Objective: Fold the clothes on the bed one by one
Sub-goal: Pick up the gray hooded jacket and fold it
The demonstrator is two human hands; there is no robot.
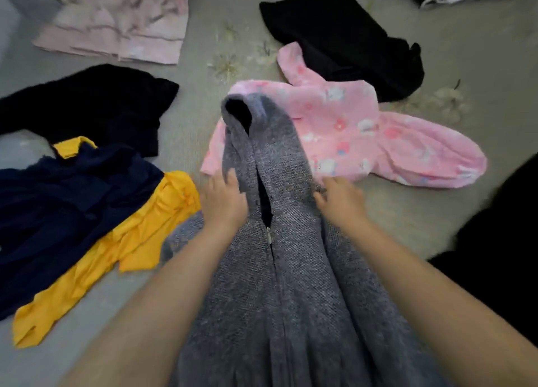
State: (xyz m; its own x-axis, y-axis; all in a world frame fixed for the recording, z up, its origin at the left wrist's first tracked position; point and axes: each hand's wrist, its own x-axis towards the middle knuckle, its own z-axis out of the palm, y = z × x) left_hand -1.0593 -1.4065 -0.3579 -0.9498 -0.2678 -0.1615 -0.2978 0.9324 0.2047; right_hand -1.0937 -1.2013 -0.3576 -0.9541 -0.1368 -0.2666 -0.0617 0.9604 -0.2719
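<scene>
A grey knitted hooded jacket [279, 264] with a front zip lies lengthwise on the bed between my arms, its hood pointing away from me. My left hand [224, 203] grips the fabric at the left side below the hood. My right hand [340, 200] holds the right side at the same height. The hood end rests on top of a pink patterned fleece garment [364, 136].
A navy and yellow garment [87, 212] lies at the left, with a black one [96, 104] behind it. Another black garment [343, 40] lies at the back right, folded pink cloth [122, 22] at the back left. A dark shape [500, 241] fills the right edge.
</scene>
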